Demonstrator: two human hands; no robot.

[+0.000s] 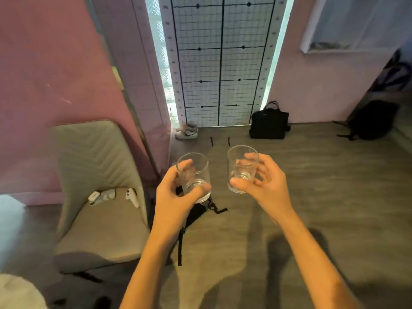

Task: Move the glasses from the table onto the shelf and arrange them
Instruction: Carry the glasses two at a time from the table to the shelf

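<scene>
I hold two clear, empty drinking glasses in the air above the floor. My left hand grips the left glass around its lower half, thumb near the base. My right hand grips the right glass, thumb at the base and fingers behind the wall. Both glasses are upright, tilted slightly, and a small gap separates them. Neither the table nor the shelf shows clearly in this view.
A beige padded chair stands at the left with small white devices on its seat. A black bag sits by the wire-grid panel; another black backpack lies at the far right. Shoes rest by the wall. A black bag lies under my left hand.
</scene>
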